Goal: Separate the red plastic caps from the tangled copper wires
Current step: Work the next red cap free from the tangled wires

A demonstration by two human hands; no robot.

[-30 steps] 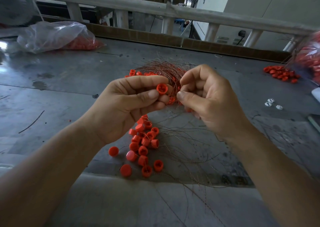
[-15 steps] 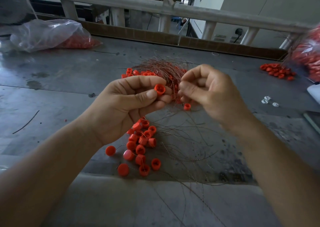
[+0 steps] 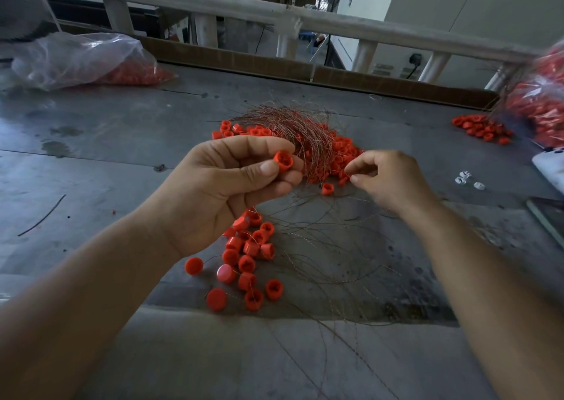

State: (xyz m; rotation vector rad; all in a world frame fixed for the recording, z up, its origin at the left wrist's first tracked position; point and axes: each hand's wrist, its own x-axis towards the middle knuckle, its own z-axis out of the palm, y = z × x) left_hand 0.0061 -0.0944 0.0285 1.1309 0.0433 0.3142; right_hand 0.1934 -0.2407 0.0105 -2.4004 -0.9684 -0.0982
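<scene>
1. A grey, stained metal worktop (image 3: 122, 143) carries everything.
2. At its centre lies a tangle of copper wires (image 3: 293, 124) over a heap of red caps (image 3: 345, 149).
3. Nearer the front edge sits a loose cluster of caps (image 3: 247, 253), with thin wire strands (image 3: 335, 262) spread beside it.
4. A clear plastic bag (image 3: 79, 60) holding red caps lies far left.
5. Far right: a second bag (image 3: 540, 106), a small cap pile (image 3: 482, 129) and white pieces (image 3: 467, 181).

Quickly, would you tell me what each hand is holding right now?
Left hand: pinches a red cap.
Right hand: apparently pinches a strand of the copper wires.
</scene>
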